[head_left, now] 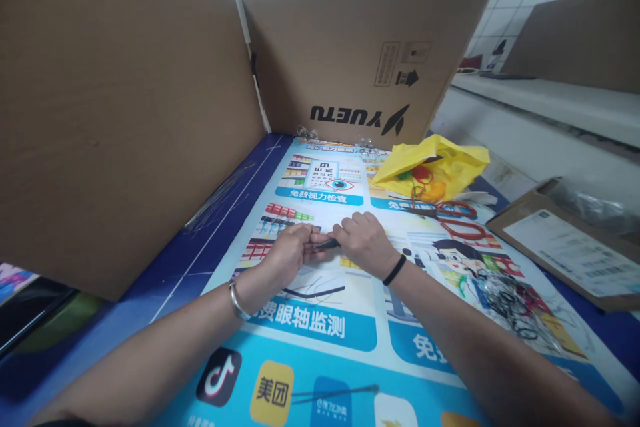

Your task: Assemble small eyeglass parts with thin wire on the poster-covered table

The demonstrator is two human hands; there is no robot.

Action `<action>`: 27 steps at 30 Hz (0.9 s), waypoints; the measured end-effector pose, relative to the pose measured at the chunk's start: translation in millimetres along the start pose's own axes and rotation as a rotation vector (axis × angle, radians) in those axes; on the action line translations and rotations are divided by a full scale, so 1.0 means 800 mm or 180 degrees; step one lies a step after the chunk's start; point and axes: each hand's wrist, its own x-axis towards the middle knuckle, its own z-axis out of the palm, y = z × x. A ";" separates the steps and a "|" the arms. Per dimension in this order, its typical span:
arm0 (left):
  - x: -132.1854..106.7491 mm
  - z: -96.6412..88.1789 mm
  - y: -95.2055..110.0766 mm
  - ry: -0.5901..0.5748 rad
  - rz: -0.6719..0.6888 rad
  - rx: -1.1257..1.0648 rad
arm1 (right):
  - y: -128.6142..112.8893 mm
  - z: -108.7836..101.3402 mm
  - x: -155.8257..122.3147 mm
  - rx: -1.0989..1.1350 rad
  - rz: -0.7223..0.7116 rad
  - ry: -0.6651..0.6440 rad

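Left hand (291, 252) and right hand (366, 243) hold 1 dark object (328, 244) above printed poster (325, 350).

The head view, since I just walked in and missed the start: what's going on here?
A person's right hand grips a small dark item, and the fingers of the left hand are at its other end, above a printed sheet. Exactly what the item is can't be made out. Beyond the hands, to the right, lie red-handled scissors and a yellow bag.

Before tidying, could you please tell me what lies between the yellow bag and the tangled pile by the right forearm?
The head view shows red-handled scissors between the yellow bag and tangled pile, on the printed sheet.
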 end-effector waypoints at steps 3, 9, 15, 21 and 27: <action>0.001 -0.001 -0.001 -0.0030 0.0165 0.0119 | 0.000 0.004 -0.002 0.0085 0.0025 -0.0108; 0.004 -0.003 0.000 0.0011 0.0401 0.0490 | 0.000 0.003 -0.001 0.0325 0.0146 -0.0628; 0.012 -0.010 -0.001 -0.0041 0.0668 0.0916 | -0.005 -0.005 0.005 0.0512 0.0357 -0.1342; 0.013 -0.014 0.002 -0.0185 0.0885 0.1161 | -0.009 -0.017 0.012 0.0583 0.0590 -0.1647; 0.010 -0.015 0.004 -0.0261 0.0950 0.1201 | -0.010 -0.028 0.019 0.0584 0.0737 -0.1850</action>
